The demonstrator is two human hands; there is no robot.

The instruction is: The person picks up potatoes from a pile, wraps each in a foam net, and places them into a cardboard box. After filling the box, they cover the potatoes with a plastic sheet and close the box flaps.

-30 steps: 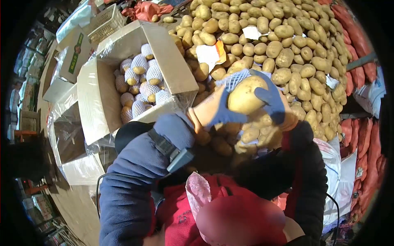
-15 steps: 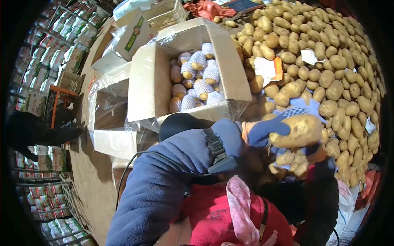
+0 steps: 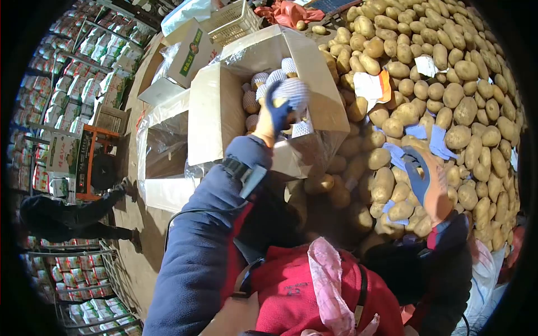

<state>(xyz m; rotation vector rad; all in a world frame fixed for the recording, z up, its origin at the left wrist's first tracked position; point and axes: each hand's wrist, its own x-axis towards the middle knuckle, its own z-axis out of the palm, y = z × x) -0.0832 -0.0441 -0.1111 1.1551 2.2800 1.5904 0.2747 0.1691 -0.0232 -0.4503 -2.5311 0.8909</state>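
My left hand [image 3: 276,116], in a dark blue glove, is closed around a potato in a white foam net [image 3: 292,94] above the open cardboard box [image 3: 210,112]. The held potato is slightly blurred. Inside the box lie several more potatoes in white foam nets [image 3: 250,102], partly hidden by my hand. My right hand [image 3: 430,187], also gloved, is over the potato pile [image 3: 465,112] with its fingers curved and apart. Beside its fingertips lies a bluish foam net [image 3: 395,155]; whether they touch it is not clear.
A second open carton [image 3: 162,193] stands left of the box, with a printed carton [image 3: 188,61] behind it. A plastic crate [image 3: 238,25] stands at the back. Loose foam nets [image 3: 441,143] lie on the pile. A person in dark clothes [image 3: 73,218] is at far left, near stacked packages [image 3: 75,274].
My left hand has moved left from the pile to above the box, carrying a potato now in a foam net. My right hand is apart from it, over the pile. The person at left has moved.
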